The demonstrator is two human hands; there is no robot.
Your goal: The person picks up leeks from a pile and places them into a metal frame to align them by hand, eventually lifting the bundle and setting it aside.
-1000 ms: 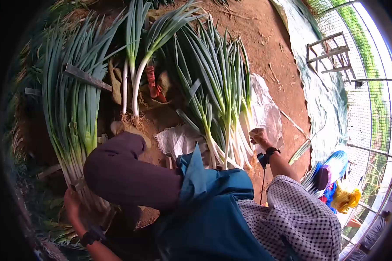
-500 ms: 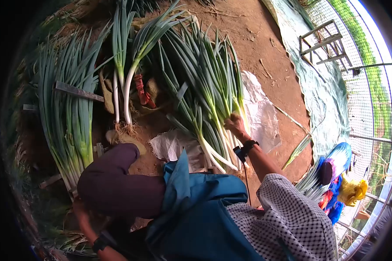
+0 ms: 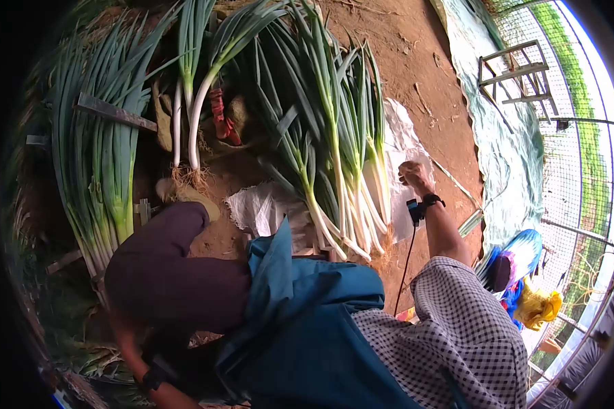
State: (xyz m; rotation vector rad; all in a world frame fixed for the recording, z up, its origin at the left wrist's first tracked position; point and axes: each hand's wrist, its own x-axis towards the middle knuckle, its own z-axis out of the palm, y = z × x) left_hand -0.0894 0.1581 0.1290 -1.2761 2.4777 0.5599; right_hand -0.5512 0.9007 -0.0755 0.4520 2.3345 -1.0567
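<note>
On the brown dirt [image 3: 419, 68], a big heap of green and white leeks [image 3: 333, 123] lies beside the right hand [image 3: 415, 177], which is curled up over a white sheet [image 3: 401, 140], and I can't tell if its grip has anything. Down by the bent knee [image 3: 164, 238], the left hand [image 3: 121, 328] is blurry and partly hidden near the bottom of another leek bunch [image 3: 109, 177], so I can't tell its grip.

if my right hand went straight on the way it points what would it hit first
Your right hand would probably meet the white sheet, then the leeks; its height is unclear, so it may clear the sheet.
</note>
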